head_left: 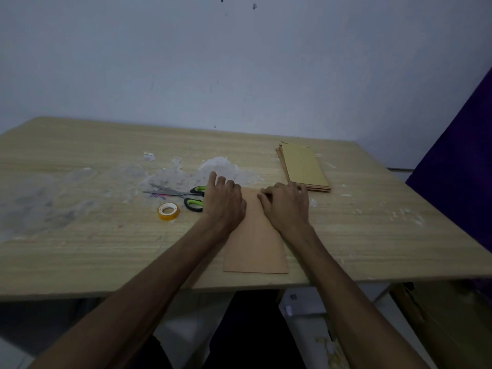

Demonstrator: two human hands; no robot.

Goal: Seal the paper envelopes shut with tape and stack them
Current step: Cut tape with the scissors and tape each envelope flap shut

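Head view looks down on a pale wooden table set against a bluish wall. A brown paper envelope lies flat near the table's front edge, its long side running away from the person. Both hands rest on its far end. The left hand lies palm down over the far left corner, fingers bent at the knuckles and pressing on the paper, thumb stretched out to the far side. The right hand covers the far right corner, its fingers curled down onto the envelope's top edge; whether they pinch the flap or only press it cannot be told.

A stack of envelopes lies farther back and to the right, just beyond the right hand. Left of the left hand are scissors with green and black handles, partly hidden by that hand, and a roll of clear tape lying flat just in front of them. Whitish scuffed patches mark the tabletop beyond the scissors. A purple cloth hangs at the right edge.
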